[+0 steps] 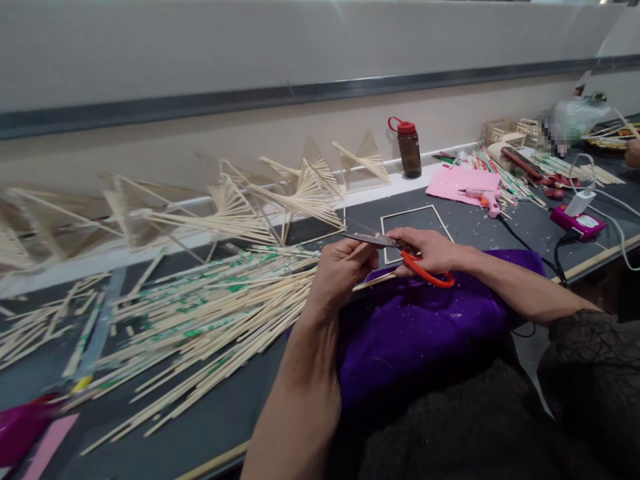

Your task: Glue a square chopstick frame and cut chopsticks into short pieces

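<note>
In my right hand (427, 252) are scissors with orange handles (425, 269), their dark blades pointing left across the fingers of my left hand. My left hand (343, 270) is closed in a pinch beside the blades, on what looks like a thin wooden stick; the fingers partly hide it. A pale stick (375, 281) shows below, between the two hands. Purple cloth (410, 333) lies under my hands and over my lap. Just beyond them, a thin stick frame (407, 213) rests on the dark table. To the left spreads a large pile of wooden sticks (240, 307).
Twisted stick models (300, 193) line the wall. A brown bottle (410, 153) with a red cap stands behind. At right are a pink glue gun (483, 198), pink paper (457, 180), a magenta power adapter (577, 223) and cables. Another person's hand (633, 153) shows at far right.
</note>
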{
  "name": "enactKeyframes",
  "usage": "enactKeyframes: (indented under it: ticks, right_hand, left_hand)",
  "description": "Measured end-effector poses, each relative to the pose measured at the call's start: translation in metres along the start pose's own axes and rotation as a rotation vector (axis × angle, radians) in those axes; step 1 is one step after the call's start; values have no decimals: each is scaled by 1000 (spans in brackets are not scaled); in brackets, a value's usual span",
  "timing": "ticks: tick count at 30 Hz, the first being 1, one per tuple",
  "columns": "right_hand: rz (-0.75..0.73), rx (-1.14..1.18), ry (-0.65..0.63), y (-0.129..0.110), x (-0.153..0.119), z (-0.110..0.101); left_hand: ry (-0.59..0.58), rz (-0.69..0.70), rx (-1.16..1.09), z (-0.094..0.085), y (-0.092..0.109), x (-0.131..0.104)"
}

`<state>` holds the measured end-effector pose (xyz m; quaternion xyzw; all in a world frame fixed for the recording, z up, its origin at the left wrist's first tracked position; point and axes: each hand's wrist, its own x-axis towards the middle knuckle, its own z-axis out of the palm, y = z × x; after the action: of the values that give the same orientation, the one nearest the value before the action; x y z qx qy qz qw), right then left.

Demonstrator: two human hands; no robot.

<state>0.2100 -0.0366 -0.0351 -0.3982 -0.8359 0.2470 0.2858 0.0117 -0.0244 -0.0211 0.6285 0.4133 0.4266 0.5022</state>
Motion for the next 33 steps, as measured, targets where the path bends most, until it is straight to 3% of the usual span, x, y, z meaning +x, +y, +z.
enactKeyframes:
  ticks: [18, 26, 33]
  right_hand:
    - [27, -28, 53, -1, 2, 1]
    - [7, -36, 60, 0, 3, 2]
    - [35, -54, 41, 0, 2, 3]
  left_hand:
    - [47, 79, 95, 1, -8, 3]
    - [95, 57, -13, 3, -2, 2]
    - [109, 157, 160, 1, -7, 2]
